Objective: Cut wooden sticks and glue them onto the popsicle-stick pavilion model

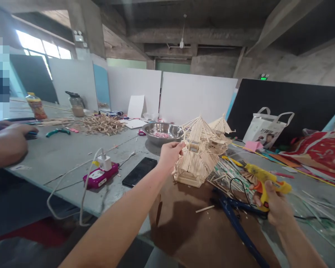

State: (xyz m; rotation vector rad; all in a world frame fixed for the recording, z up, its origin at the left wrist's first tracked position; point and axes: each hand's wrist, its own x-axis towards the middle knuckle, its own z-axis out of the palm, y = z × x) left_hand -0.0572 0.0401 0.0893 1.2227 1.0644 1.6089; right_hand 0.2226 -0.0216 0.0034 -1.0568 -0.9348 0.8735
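A pagoda-like model house built of thin wooden sticks stands at the back edge of a brown cardboard sheet. My left hand is closed in a pinch at the model's left side, by its upper storey; whatever the fingertips hold is too small to make out. In my right hand is a yellow hot glue gun, its nozzle pointing left toward the model. Blue-handled cutters lie on the cardboard below the glue gun. A loose stick lies near them.
A black phone, a magenta power strip with cables and a metal bowl are left of the model. Behind it rises another stick roof. Loose sticks are heaped farther back. Another person's hand rests at far left.
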